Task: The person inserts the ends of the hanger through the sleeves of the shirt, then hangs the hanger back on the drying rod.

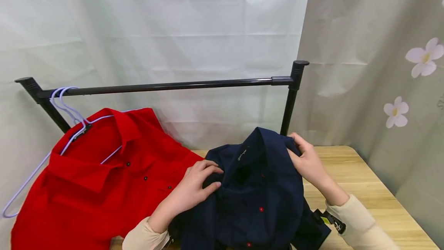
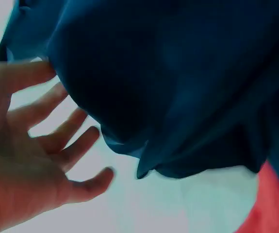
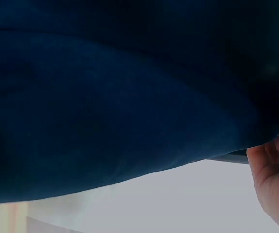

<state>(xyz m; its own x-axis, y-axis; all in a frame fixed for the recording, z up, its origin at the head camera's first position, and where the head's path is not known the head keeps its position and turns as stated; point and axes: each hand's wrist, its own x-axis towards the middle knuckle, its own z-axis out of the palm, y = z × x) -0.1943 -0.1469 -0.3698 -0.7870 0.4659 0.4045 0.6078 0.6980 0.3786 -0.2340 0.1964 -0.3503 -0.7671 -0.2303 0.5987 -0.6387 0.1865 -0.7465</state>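
Observation:
A navy blue button-up shirt (image 1: 239, 200) with red buttons is held upright over the table, its collar (image 1: 272, 153) at the top. On its right shoulder side, my right hand (image 1: 310, 165) pinches the cloth between thumb and fingers. My left hand (image 1: 194, 188) touches the opposite shoulder with spread, relaxed fingers. In the left wrist view, those fingers (image 2: 78, 143) are apart, with the tips at the edge of the navy cloth (image 2: 154, 73). Navy fabric (image 3: 105, 116) fills most of the right wrist view, where part of my right hand (image 3: 275, 182) shows at its edge.
A red shirt (image 1: 79, 203) is on a lilac hanger (image 1: 31, 182) hooked at the left end of a black rack bar (image 1: 173, 86). The rack's right post (image 1: 290, 103) rises behind the navy shirt. Wooden table (image 1: 360, 200) shows at right; pale curtains hang behind.

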